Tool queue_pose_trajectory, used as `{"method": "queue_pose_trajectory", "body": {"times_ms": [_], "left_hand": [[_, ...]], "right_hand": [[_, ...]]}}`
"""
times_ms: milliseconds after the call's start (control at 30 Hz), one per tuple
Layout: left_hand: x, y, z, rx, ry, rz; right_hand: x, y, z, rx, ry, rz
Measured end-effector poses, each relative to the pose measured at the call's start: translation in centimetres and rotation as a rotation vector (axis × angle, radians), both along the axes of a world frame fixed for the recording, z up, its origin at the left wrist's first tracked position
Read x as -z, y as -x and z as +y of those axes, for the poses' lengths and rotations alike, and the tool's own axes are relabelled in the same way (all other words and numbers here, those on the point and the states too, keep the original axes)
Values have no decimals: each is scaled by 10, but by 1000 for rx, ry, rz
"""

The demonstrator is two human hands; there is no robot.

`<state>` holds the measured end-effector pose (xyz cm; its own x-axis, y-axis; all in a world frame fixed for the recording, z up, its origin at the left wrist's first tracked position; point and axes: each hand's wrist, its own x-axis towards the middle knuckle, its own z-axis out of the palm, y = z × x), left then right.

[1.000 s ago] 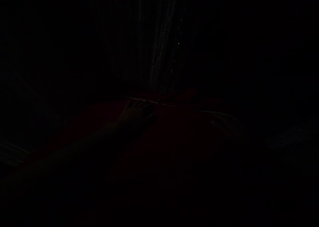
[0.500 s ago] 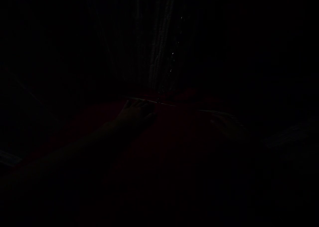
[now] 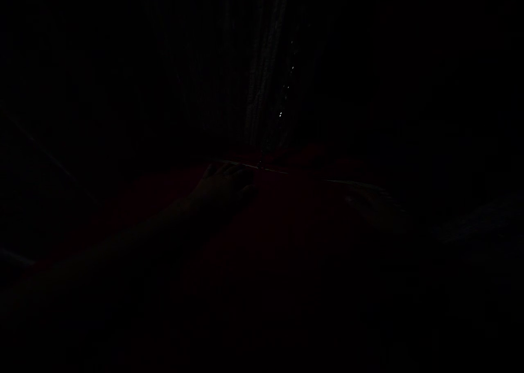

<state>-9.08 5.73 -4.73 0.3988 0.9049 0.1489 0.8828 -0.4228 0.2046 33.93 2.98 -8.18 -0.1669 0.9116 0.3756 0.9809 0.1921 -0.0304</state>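
Deep gloom covers the view. Nearest, the red material (image 3: 282, 220) spreads between and beneath the two hands. The left hand (image 3: 223, 187) lies palm down over it, its grip wide and flat, fingers near a thin pale line (image 3: 275, 171). The right hand (image 3: 374, 209) is a dim shape near the material's right side; its grip I cannot tell. Beyond, small bright glints (image 3: 280, 114) dot a faint ribbed backdrop (image 3: 260, 83).

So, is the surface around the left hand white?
No, the surface around the left hand shows dark red in the dim light.
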Motion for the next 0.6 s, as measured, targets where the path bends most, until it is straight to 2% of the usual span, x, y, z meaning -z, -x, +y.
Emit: {"method": "queue_pose_trajectory", "body": {"times_ms": [300,600], "left_hand": [[1,0,0,14,-16,-2],[-1,0,-1,8,-10,-4]], "right_hand": [[-4,-10,1,24,90,10],[22,-10,7,79,-15,98]]}}
